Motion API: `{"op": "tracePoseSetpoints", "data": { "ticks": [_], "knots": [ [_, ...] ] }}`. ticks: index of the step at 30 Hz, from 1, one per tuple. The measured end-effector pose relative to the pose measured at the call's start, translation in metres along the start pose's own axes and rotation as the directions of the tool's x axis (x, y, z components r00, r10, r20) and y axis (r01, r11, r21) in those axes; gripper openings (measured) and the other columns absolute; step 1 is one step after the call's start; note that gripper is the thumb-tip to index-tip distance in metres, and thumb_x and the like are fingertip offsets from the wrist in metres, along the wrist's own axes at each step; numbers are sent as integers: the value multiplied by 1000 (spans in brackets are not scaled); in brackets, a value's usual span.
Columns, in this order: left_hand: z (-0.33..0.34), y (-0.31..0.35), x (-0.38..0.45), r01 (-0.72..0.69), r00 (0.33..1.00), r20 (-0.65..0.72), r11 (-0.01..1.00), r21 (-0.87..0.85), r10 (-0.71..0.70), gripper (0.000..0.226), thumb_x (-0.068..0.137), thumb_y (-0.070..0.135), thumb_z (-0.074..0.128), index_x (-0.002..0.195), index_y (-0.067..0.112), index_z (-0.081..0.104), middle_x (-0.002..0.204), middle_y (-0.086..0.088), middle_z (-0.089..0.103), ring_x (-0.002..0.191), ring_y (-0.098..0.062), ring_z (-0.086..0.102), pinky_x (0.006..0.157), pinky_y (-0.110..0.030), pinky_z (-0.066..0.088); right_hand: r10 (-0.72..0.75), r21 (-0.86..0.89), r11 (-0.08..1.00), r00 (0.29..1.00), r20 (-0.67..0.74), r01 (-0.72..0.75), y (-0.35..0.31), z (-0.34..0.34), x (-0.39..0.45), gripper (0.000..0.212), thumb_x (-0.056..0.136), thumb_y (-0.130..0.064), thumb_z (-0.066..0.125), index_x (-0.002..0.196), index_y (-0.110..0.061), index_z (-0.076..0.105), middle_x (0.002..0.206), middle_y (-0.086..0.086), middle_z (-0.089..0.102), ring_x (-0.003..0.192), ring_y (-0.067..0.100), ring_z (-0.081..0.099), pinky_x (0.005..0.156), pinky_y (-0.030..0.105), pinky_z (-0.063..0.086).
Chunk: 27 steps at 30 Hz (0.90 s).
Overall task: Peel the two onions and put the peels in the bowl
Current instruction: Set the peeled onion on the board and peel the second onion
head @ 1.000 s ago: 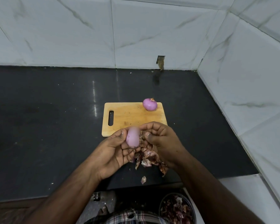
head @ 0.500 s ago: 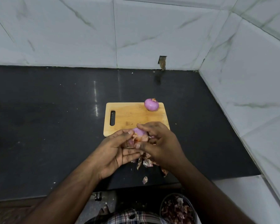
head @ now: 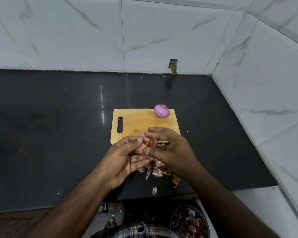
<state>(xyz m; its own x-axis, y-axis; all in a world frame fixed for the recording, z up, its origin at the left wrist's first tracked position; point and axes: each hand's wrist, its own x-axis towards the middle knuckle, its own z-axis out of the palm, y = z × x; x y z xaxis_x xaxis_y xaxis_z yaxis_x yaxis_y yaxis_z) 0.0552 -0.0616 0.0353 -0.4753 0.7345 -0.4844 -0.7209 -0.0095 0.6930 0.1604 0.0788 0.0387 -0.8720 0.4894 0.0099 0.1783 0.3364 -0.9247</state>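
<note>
Both hands (head: 144,152) grip smooth round onion (head: 142,146).

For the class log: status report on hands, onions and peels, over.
Left hand holds second onion; right hand pinches at its skin. First onion peeled, on cutting board. Loose peels on counter, not yet in bowl.

We stood in a home kitchen. A dark stone countertop (head: 58,134) ran into a corner of white marble-look wall tiles (head: 162,35). On it lay a wooden cutting board (head: 136,122) with a peeled onion (head: 161,111), and loose onion peels (head: 158,170) sat near the counter's front edge. Below the edge stood a bowl (head: 190,222) of peels.
</note>
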Motion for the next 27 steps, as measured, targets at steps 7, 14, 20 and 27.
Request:
{"op": "tracePoseSetpoints", "data": {
  "ticks": [7,14,20,27],
  "knots": [
    [4,0,0,-12,1000,-20,1000,-20,12,25,86,21,69,106,8,62,95,-26,75,77,-31,77,67,-33,63,-164,-150,980,952,-257,129,3,12,-1,21,82,-5,78,95,-21,79,104,-14,74,102,-2,66,90,20,54],
    [-2,-1,-1,14,999,-33,998,-56,-16,30,88,27,67,110,9,60,98,-23,75,77,-28,76,68,-31,62,-120,-176,981,959,-256,75,19,0,0,18,84,-4,74,93,-20,78,88,-12,72,87,4,67,78,22,54],
    [-7,3,1,37,999,3,998,-45,-37,36,93,25,64,127,17,65,99,-17,73,75,-21,73,71,-29,60,153,-248,959,988,33,-140,18,-23,1,33,85,-15,76,114,-32,74,119,-22,68,104,-3,66,95,27,55],
    [-1,2,3,69,996,64,997,-15,-68,57,89,23,69,139,1,51,107,-22,70,75,-21,70,73,-33,60,11,-183,983,1000,-12,-13,-7,2,-7,79,72,-24,89,142,-24,52,130,-11,59,108,0,63,87,13,54]
  ]
}}
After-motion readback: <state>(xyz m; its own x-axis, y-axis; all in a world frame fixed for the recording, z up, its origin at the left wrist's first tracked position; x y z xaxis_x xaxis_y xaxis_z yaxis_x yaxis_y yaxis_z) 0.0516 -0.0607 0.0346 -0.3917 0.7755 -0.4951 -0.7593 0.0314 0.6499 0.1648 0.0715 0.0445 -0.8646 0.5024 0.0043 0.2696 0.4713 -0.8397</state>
